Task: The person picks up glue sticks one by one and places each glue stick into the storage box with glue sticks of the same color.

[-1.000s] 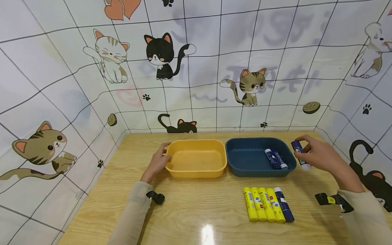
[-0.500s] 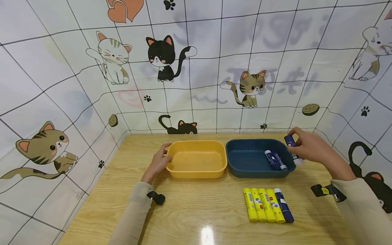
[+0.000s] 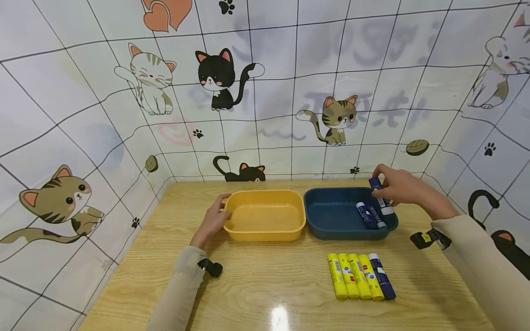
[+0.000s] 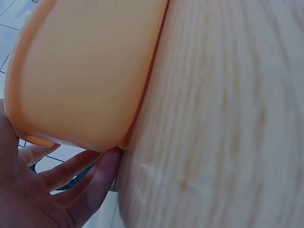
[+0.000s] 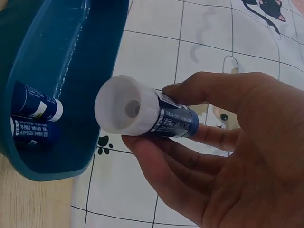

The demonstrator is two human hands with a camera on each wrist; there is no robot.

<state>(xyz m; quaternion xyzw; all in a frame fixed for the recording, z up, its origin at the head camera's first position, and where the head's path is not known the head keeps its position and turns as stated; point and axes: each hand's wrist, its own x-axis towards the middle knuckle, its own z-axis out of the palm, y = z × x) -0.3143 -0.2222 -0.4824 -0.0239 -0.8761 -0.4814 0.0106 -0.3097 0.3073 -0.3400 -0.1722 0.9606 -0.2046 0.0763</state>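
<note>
In the head view my right hand holds a dark blue glue stick over the right end of the blue basin. Thumb and fingers pinch its sides; the stick's white end faces the camera in the right wrist view. Two more blue glue sticks lie inside that basin at its right. My left hand grips the left end of the yellow basin, thumb over the rim. From the left wrist, its fingers show against the outer wall.
On the table in front of the blue basin lies a row of several yellow glue sticks, with one blue glue stick at its right end. The basins stand side by side near a cat-patterned wall cloth.
My right hand has carried the blue glue stick leftward, from beside the blue basin to above its right end. The left hand stays on the yellow basin.
</note>
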